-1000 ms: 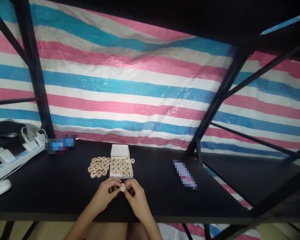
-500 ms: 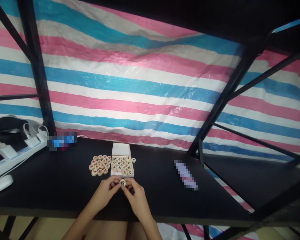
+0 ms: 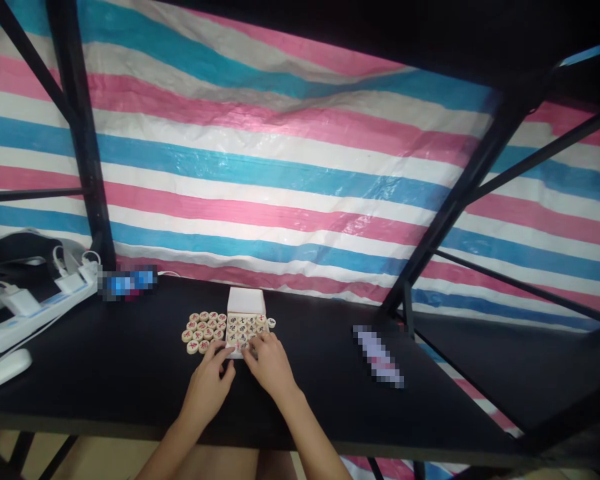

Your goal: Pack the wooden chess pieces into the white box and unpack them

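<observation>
A white box (image 3: pixel 247 301) with its lid folded back holds rows of round xiangqi pieces, mostly with black characters. My right hand (image 3: pixel 273 367) reaches over the box's front right part. Its thumb and fingertips are on a xiangqi piece (image 3: pixel 244 345) in the front row, and the hand covers several others. Beside the box's front left corner is my left hand (image 3: pixel 209 383), its thumb apart from its fingers and nothing held. Its index fingertip touches the box's front edge. Left of the box, pieces with red characters (image 3: pixel 203 326) lie in rows on the black table.
A single piece (image 3: pixel 271 323) lies right of the box. On the left are a white power strip (image 3: pixel 40 310) with plugs, a white mouse-like object (image 3: pixel 7 368) and a blurred device (image 3: pixel 129 283). Another blurred object (image 3: pixel 379 355) lies right. Black metal posts (image 3: pixel 77 133) frame the table (image 3: pixel 320 373).
Both hands have moved forward from the table before the box to its front edge. The xiangqi piece they held between them is now in the box's front row. My left hand has let go.
</observation>
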A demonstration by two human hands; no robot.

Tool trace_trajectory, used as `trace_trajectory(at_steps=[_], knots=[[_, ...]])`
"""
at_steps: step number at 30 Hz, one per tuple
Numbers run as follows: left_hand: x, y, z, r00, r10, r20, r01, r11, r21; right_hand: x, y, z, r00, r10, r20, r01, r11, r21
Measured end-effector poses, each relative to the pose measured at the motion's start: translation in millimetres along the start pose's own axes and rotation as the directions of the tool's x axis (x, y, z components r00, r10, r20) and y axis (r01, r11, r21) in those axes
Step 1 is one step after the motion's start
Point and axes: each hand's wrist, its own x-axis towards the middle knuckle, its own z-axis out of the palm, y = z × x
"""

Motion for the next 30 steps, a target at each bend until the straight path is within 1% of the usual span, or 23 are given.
trace_trajectory(at_steps=[3, 6, 8, 14, 18, 20, 21, 22, 23, 24, 25, 27, 30], knots=[[-1, 3, -1.6, 0.998, 0.005, 0.057, -0.008, 0.999, 0.053, -4, -2, -4, 0.999, -0.041, -0.004, 0.041, 0.999, -0.028], [-1, 6, -3.8, 0.996, 0.007, 0.086, -0.014, 0.996, 0.082, -9, -3, -7, 0.987, -0.162, 0.002, 0.162, 0.987, -0.008], [0, 8, -4.9, 0.996, 0.001, 0.089, -0.01, 0.995, 0.096, -10, -3, -7, 0.977, -0.213, 0.024, 0.213, 0.977, 0.004], [1, 9, -4.6, 0.996, -0.01, 0.094, 0.0, 0.995, 0.103, -14, -2, 0, 0.972, -0.235, 0.033, 0.235, 0.972, -0.001], [1, 8, -4.7, 0.995, -0.013, 0.097, 0.004, 0.996, 0.09, -14, 2, -2, 0.968, -0.251, 0.014, 0.251, 0.968, -0.003], [1, 8, -5.3, 0.995, -0.015, 0.103, 0.008, 0.997, 0.073, -7, 12, -4, 0.973, -0.228, -0.042, 0.229, 0.973, 0.018], [1, 8, -5.6, 0.994, -0.016, 0.104, 0.01, 0.998, 0.064, -1, 20, -4, 0.979, -0.186, -0.079, 0.188, 0.982, 0.027], [1, 8, -5.9, 0.995, -0.016, 0.103, 0.01, 0.998, 0.057, 6, 30, -4, 0.987, -0.117, -0.111, 0.122, 0.992, 0.034], [1, 8, -6.3, 0.995, -0.015, 0.1, 0.01, 0.999, 0.049, 14, 40, -3, 0.992, -0.022, -0.125, 0.027, 0.999, 0.038], [1, 8, -6.5, 0.995, -0.015, 0.096, 0.011, 0.999, 0.042, 21, 51, -2, 0.99, 0.075, -0.118, -0.071, 0.997, 0.039], [1, 8, -6.7, 0.995, -0.014, 0.094, 0.011, 0.999, 0.036, 29, 62, 0, 0.991, 0.117, -0.07, -0.114, 0.993, 0.04], [0, 7, -6.9, 0.996, -0.015, 0.087, 0.013, 1.0, 0.027, 40, 79, 5, 0.995, 0.094, -0.012, -0.094, 0.994, 0.049], [0, 6, -6.8, 0.999, -0.004, 0.049, 0.003, 1.0, 0.009, 46, 94, 10, 0.998, 0.04, 0.053, -0.044, 0.996, 0.072]])
